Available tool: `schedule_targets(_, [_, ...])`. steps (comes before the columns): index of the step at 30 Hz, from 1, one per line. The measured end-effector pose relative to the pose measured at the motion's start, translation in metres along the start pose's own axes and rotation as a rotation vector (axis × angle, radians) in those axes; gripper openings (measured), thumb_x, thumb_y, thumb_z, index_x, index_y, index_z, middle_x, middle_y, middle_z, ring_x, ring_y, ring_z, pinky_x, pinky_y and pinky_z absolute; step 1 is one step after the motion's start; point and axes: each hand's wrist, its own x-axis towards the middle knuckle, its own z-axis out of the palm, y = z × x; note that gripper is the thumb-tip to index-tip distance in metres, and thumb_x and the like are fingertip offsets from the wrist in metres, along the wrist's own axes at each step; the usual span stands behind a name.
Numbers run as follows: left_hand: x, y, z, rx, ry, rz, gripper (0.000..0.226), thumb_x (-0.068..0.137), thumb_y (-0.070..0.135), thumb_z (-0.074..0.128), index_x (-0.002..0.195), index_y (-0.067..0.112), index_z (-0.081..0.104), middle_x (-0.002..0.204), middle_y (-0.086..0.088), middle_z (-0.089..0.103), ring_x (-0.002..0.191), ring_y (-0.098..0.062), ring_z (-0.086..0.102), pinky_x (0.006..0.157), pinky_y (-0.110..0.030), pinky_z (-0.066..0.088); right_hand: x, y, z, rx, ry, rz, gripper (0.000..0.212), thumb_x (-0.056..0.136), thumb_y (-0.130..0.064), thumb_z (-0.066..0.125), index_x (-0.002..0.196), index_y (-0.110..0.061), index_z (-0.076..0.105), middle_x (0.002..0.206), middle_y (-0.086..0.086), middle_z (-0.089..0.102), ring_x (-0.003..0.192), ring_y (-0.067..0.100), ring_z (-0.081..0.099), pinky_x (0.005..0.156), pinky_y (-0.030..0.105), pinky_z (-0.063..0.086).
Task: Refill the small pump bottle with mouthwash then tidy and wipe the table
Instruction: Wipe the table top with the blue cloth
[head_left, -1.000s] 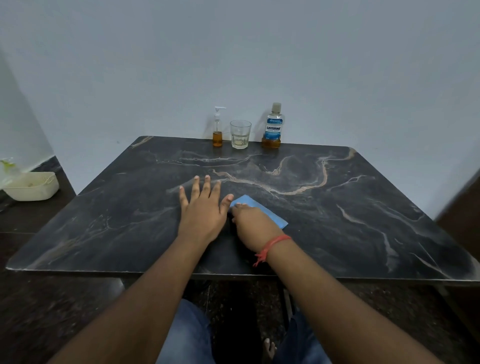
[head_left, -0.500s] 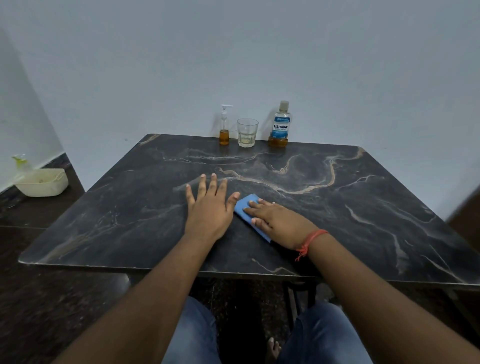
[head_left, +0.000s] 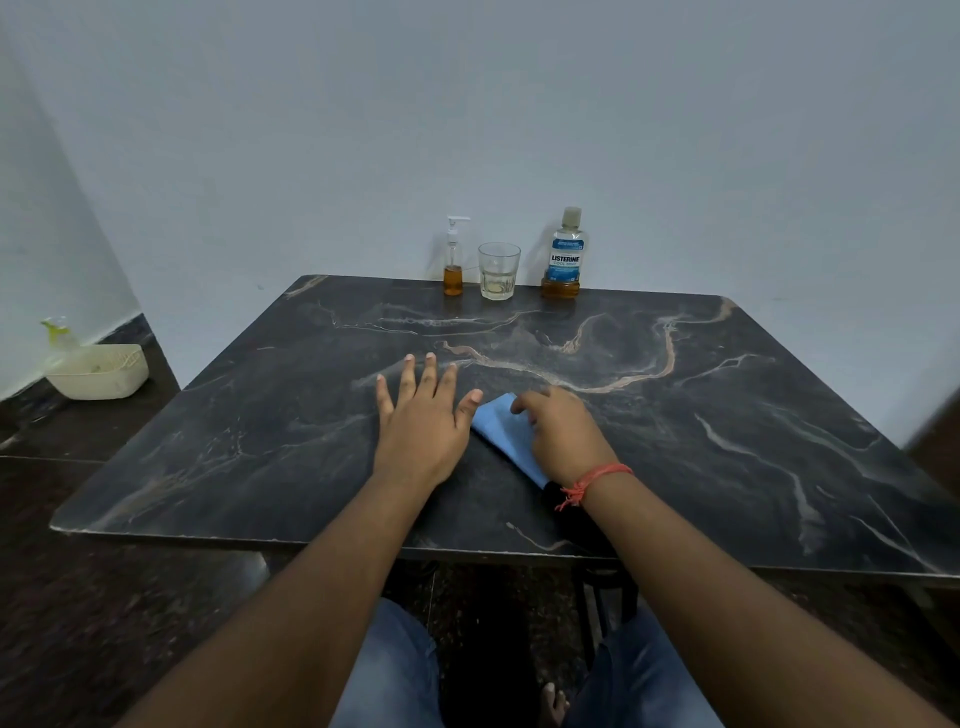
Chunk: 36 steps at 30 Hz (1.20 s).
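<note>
A folded blue cloth (head_left: 503, 430) lies on the dark marble table (head_left: 727, 415) near its front middle. My right hand (head_left: 563, 435) rests on top of the cloth, fingers curled over it. My left hand (head_left: 423, 418) lies flat on the table just left of the cloth, fingers spread, holding nothing. At the back edge, against the wall, stand the small pump bottle (head_left: 453, 260) with amber liquid in its lower part, a glass tumbler (head_left: 498, 271) and the mouthwash bottle (head_left: 565, 255) with a blue label.
A cream plastic basket (head_left: 98, 371) with a spray bottle (head_left: 60, 335) behind it sits on the dark floor at the left, by the wall. My knees in jeans show under the table's front edge.
My right hand has slid the blue cloth from right of my left thumb a little back and to the right, and its fingers have curled. My left hand stays flat in place.
</note>
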Motion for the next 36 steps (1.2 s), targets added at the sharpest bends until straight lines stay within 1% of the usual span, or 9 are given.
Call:
schedule_targets(4, [0.0,0.0,0.0,-0.001,0.003,0.003,0.091,0.089,0.069,-0.012,0.16,0.023,0.021,0.169,-0.005,0.013,0.156,-0.025,-0.006,0.122,-0.059,-0.008,0.003,0.001,0.001,0.031,-0.002,0.062,0.049,0.084,0.009,0.046,0.122,-0.018,0.059,0.112,0.007,0.046,0.106,0.026,0.048,0.081,0.025,0.036])
schedule_targets(8, [0.0,0.001,-0.001,0.002,0.001,0.003,0.091,0.089,0.069,-0.012,0.16,0.023,0.021,0.169,-0.005,0.012,0.156,-0.025,-0.006,0.122,-0.059,-0.007,0.011,-0.002,-0.007,0.212,0.03,0.176,0.043,0.082,0.011,0.041,0.108,-0.017,0.06,0.112,0.004,0.044,0.098,0.022,0.052,0.079,0.027,0.042])
schedule_targets(12, [0.0,0.001,-0.002,0.005,-0.002,0.001,0.09,0.089,0.068,-0.011,0.16,0.023,0.021,0.169,-0.005,0.012,0.156,-0.025,-0.006,0.122,-0.059,-0.007,0.011,-0.004,-0.009,0.164,-0.007,0.202,0.034,0.084,0.008,0.042,0.106,-0.014,0.057,0.115,0.007,0.047,0.094,0.021,0.05,0.078,0.029,0.041])
schedule_targets(16, [0.0,0.001,-0.001,0.005,0.001,0.002,0.086,0.092,0.067,-0.008,0.16,0.023,0.022,0.169,-0.005,0.013,0.156,-0.025,-0.006,0.122,-0.059,-0.006,0.012,-0.006,-0.006,0.052,-0.04,0.199,0.025,0.089,-0.002,0.047,0.111,-0.008,0.055,0.115,0.012,0.054,0.106,0.028,0.051,0.087,0.033,0.043])
schedule_targets(23, [-0.001,0.001,-0.003,0.008,-0.009,0.0,0.082,0.095,0.066,-0.004,0.16,0.023,0.021,0.169,-0.005,0.012,0.156,-0.025,-0.006,0.122,-0.059,-0.006,0.019,-0.003,-0.01,0.137,0.007,0.259,0.024,0.083,0.006,0.04,0.098,-0.01,0.05,0.1,0.011,0.054,0.089,0.026,0.051,0.073,0.033,0.041])
schedule_targets(27, [-0.001,0.0,-0.002,0.007,-0.007,0.001,0.082,0.095,0.066,-0.004,0.16,0.023,0.021,0.17,-0.005,0.012,0.156,-0.025,-0.007,0.122,-0.059,-0.007,0.016,0.004,-0.007,-0.012,-0.072,0.157,0.026,0.087,0.001,0.043,0.108,-0.01,0.055,0.111,0.01,0.054,0.106,0.03,0.051,0.087,0.038,0.044])
schedule_targets(30, [-0.001,0.001,-0.003,0.002,-0.007,0.008,0.084,0.093,0.067,-0.005,0.16,0.024,0.021,0.17,-0.004,0.011,0.156,-0.024,-0.007,0.122,-0.058,-0.007,0.009,0.004,-0.01,-0.11,0.004,-0.082,0.026,0.097,-0.029,0.048,0.121,-0.024,0.056,0.129,0.0,0.05,0.121,0.024,0.044,0.1,0.044,0.039])
schedule_targets(33, [0.001,-0.001,-0.004,0.002,-0.019,0.017,0.082,0.093,0.067,-0.003,0.16,0.026,0.02,0.17,-0.002,0.007,0.156,-0.023,-0.009,0.122,-0.058,-0.009,0.0,0.005,-0.01,-0.15,-0.263,-0.306,0.055,0.095,-0.058,0.037,0.145,-0.036,0.035,0.159,-0.007,0.024,0.146,0.019,0.017,0.118,0.051,0.015])
schedule_targets(36, [0.002,-0.012,-0.005,0.05,-0.015,0.051,0.082,0.092,0.068,-0.005,0.16,0.029,0.018,0.17,0.0,0.003,0.155,-0.022,-0.012,0.121,-0.057,-0.012,-0.006,0.009,0.0,-0.187,-0.364,-0.328,0.061,0.098,-0.059,0.026,0.153,-0.038,0.014,0.163,-0.012,0.006,0.15,0.015,-0.002,0.121,0.048,0.002])
